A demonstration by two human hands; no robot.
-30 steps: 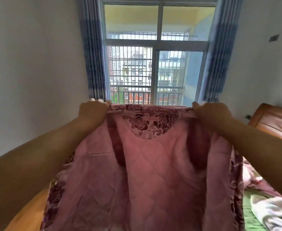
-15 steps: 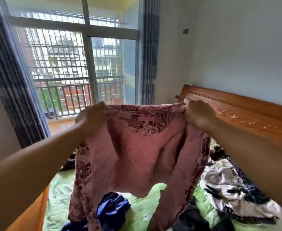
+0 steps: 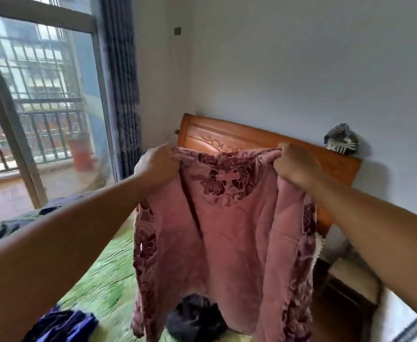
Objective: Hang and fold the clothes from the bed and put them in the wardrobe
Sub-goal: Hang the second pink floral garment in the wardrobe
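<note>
A pink quilted jacket [image 3: 229, 243] with dark red rose trim hangs open in the air above the bed, its lining facing me. My left hand [image 3: 158, 165] grips its left shoulder and my right hand [image 3: 295, 165] grips its right shoulder, both held at the same height. The bed [image 3: 101, 282] has a green cover. A blue garment [image 3: 62, 325] lies on it at the lower left, and a black garment [image 3: 195, 317] shows under the jacket's hem. A dark garment [image 3: 12, 223] lies at the bed's far left. No wardrobe is in view.
A wooden headboard [image 3: 249, 141] stands against the white wall, with a striped cloth bundle [image 3: 342, 139] on its right end. A barred window [image 3: 37, 95] and a blue curtain [image 3: 121, 82] are at the left. A bedside stand [image 3: 345, 280] sits at the right.
My view has swung right from the window toward the headboard. Both hands kept hold of the jacket's shoulders and carried it along over the bed.
</note>
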